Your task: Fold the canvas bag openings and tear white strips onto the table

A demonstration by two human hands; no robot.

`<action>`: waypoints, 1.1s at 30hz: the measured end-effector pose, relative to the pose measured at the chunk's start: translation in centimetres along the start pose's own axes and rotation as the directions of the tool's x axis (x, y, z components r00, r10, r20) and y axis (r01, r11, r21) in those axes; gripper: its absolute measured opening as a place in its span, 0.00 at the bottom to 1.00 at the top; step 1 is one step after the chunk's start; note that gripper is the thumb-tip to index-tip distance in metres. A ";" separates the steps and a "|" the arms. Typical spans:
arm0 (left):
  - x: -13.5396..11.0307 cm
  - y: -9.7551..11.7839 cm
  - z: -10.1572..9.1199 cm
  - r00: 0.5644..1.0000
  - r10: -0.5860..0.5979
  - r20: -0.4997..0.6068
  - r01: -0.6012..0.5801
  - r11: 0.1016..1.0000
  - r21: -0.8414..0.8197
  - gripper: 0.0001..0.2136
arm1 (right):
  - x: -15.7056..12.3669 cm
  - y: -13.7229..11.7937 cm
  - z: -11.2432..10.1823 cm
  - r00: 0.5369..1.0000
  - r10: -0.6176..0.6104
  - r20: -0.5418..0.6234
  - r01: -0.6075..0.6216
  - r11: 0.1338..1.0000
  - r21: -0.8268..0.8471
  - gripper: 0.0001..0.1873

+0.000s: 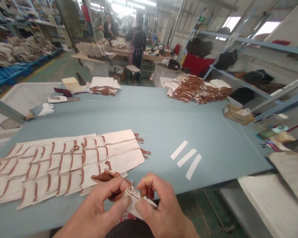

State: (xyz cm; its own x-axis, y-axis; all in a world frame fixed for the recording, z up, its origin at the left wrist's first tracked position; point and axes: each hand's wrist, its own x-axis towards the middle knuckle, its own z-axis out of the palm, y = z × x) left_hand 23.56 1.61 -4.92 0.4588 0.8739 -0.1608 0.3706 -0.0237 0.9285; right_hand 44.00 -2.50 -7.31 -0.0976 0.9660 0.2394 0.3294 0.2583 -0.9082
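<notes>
Close to my body, at the table's front edge, a cream cloth piece with brown trim is held between both hands. My left hand pinches its left side between thumb and fingers, and brown cloth sticks out above that hand. My right hand grips the other side, with thumb pressed down and index finger curled. A small shiny tip shows between the hands; what it belongs to is hidden. Left of my hands lie overlapping rows of cream cloth pieces with brown edging, some with brown cord loops at the right.
Three white strips lie on the blue-grey table. Stacks of cream and brown pieces stand at the back right, a smaller stack at the back left. A cardboard box sits by the right edge. People work farther off.
</notes>
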 end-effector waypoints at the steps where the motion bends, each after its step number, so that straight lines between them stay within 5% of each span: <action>1: -0.2 0.0 -0.1 1.000 -0.004 0.011 0.004 1.000 0.008 0.15 | 0.5 -0.6 0.1 0.995 0.078 0.064 -0.084 0.993 0.087 0.06; 5: -1.0 -0.2 -0.9 0.999 0.003 0.034 -0.003 1.000 0.021 0.15 | 2.0 -2.3 0.1 0.921 0.251 0.299 -0.333 0.904 0.267 0.10; 14: -2.8 -0.6 -1.4 1.000 0.016 -0.002 -0.016 0.998 0.065 0.20 | 2.8 -2.5 -0.2 0.877 0.217 0.428 -0.381 0.858 0.345 0.09; 19: -2.7 0.0 -1.4 0.997 0.051 -0.055 -0.045 0.994 0.104 0.18 | 3.7 -1.9 0.0 0.980 0.044 0.191 -0.104 0.945 0.312 0.06; 23: -2.3 0.7 -1.2 0.988 0.120 -0.092 -0.108 0.986 0.123 0.18 | 5.3 -1.6 -0.6 0.939 -0.126 0.320 0.022 0.950 0.310 0.09; 33: -2.3 0.1 -0.8 0.999 -0.028 0.020 0.029 0.998 -0.051 0.20 | 5.8 -1.5 -1.4 0.905 -0.156 0.395 0.094 0.981 0.172 0.05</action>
State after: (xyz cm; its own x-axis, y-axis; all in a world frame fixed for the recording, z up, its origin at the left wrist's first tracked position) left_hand 21.88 -0.05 -4.21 0.4640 0.8644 -0.1938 0.3421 0.0269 0.9393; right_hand 44.21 2.77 -4.09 -0.5108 0.8304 0.2227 0.1526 0.3425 -0.9270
